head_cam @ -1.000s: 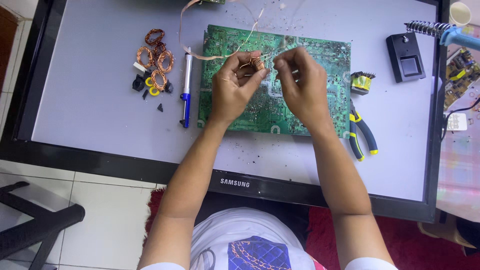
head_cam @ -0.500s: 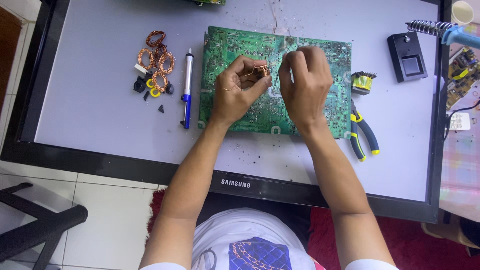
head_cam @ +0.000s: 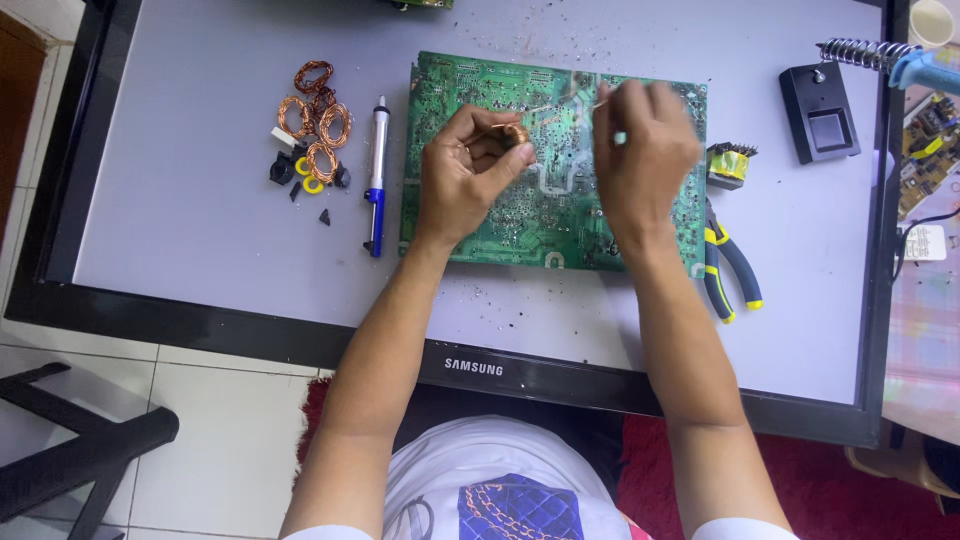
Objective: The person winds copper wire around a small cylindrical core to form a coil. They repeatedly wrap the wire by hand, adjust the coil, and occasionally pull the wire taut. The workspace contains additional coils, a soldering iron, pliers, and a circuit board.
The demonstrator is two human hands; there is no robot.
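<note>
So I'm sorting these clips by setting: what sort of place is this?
Most likely a makeshift electronics repair or salvage bench. A green circuit board lies on a flat monitor screen used as a worktop, with copper coils, pliers and a soldering-iron stand around it.

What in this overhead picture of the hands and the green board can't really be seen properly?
Head view:
- Right hand: blurred; its grip on the thin wire can't be made out.
- Copper coil: mostly covered by left hand.
- Circuit board: middle hidden under both hands.
- Pliers: jaws hidden behind the right wrist.
</note>
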